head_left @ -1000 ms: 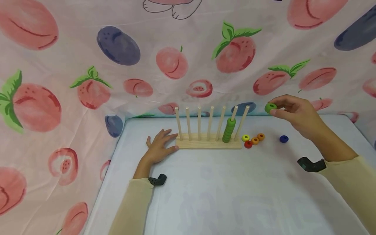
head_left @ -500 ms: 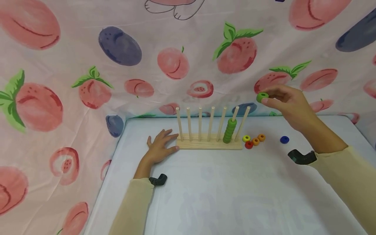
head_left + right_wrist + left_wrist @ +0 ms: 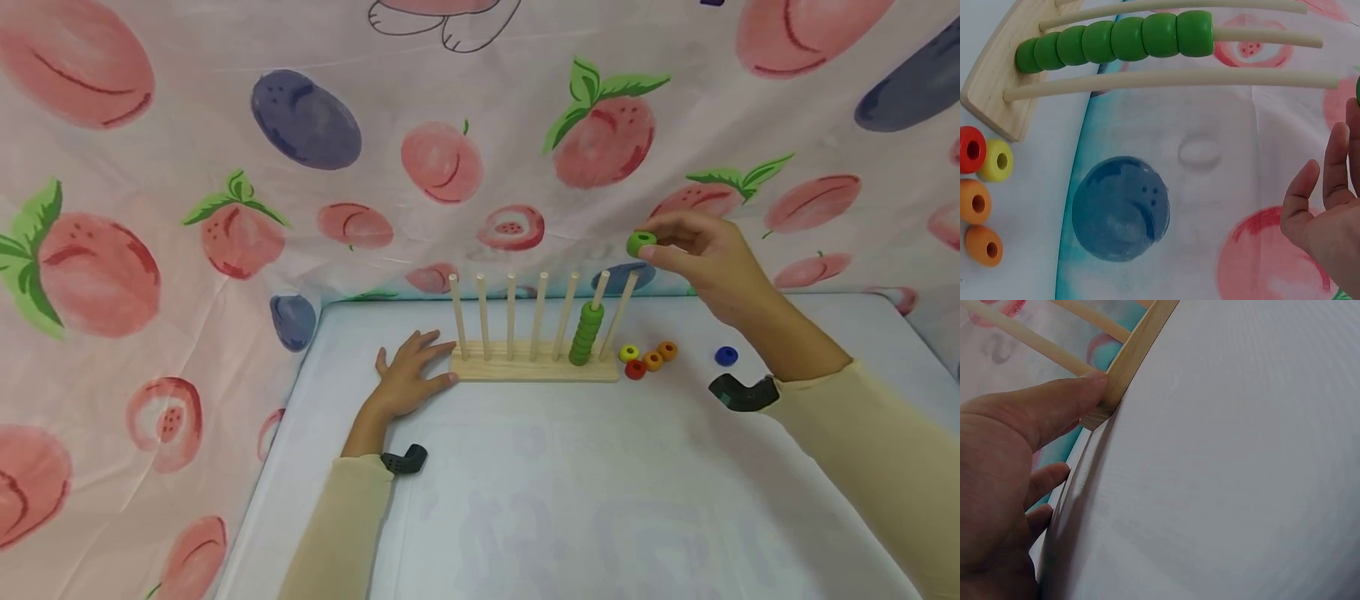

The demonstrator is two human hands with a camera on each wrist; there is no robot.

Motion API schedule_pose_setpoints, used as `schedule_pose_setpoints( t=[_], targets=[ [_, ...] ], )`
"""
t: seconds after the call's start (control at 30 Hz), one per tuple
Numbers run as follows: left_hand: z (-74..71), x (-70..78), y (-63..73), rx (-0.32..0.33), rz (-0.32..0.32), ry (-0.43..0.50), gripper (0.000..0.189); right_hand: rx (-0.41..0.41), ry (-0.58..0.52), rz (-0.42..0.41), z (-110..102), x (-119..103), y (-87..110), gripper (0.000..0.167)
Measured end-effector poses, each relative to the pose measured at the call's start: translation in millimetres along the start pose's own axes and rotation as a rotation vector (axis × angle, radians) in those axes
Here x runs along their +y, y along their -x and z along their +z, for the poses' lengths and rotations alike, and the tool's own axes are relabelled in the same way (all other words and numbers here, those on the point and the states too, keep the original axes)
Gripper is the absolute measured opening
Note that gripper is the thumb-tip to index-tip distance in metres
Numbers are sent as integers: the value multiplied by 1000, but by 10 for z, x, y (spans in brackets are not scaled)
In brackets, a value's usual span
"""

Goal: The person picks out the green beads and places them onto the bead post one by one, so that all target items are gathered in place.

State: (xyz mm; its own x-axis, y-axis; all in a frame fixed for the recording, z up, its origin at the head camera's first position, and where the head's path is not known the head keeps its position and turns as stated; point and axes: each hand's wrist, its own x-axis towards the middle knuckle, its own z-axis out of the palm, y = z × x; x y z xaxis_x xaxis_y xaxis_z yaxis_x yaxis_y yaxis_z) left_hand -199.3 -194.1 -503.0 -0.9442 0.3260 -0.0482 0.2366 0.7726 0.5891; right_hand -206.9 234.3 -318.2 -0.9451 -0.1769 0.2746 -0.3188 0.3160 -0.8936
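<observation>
A wooden base (image 3: 532, 374) with a row of several upright pegs stands at the back of the table. Green beads (image 3: 585, 335) are stacked on its second peg from the right; the top of that peg sticks out bare above them. My right hand (image 3: 708, 262) pinches one more green bead (image 3: 641, 244) between thumb and fingers, up in the air just above and right of the peg tops. Only a sliver of that bead shows in the right wrist view. My left hand (image 3: 407, 382), fingers spread, touches the base's left end; its thumb (image 3: 1069, 403) rests on the front corner.
Right of the base lie a yellow bead (image 3: 628, 354), a red bead (image 3: 635, 369) and two orange beads (image 3: 652, 361) close together. Farther right is a blue bead (image 3: 726, 357). A fruit-printed cloth (image 3: 450, 100) hangs directly behind the white table (image 3: 525, 483).
My right hand has carried the green bead left and upward, from above the blue bead's side toward the right-hand pegs. My left hand and the base have stayed put.
</observation>
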Motion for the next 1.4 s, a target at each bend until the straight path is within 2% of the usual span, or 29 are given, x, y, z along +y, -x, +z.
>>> schedule_pose_setpoints(
  t=[0.47,0.83,1.07,1.4],
  targets=[
    [-5,-10,-11,5,7,12,62,-90,-27,-13,152,-34,-39,24],
    [-15,13,-2,0,0,11,62,-160,-9,4,218,60,-29,27],
    [-19,11,2,-2,-2,19,62,-163,26,15,241,97,-24,27],
    [-19,8,3,-2,3,18,63,-187,1,26,262,153,10,29]
  ],
)
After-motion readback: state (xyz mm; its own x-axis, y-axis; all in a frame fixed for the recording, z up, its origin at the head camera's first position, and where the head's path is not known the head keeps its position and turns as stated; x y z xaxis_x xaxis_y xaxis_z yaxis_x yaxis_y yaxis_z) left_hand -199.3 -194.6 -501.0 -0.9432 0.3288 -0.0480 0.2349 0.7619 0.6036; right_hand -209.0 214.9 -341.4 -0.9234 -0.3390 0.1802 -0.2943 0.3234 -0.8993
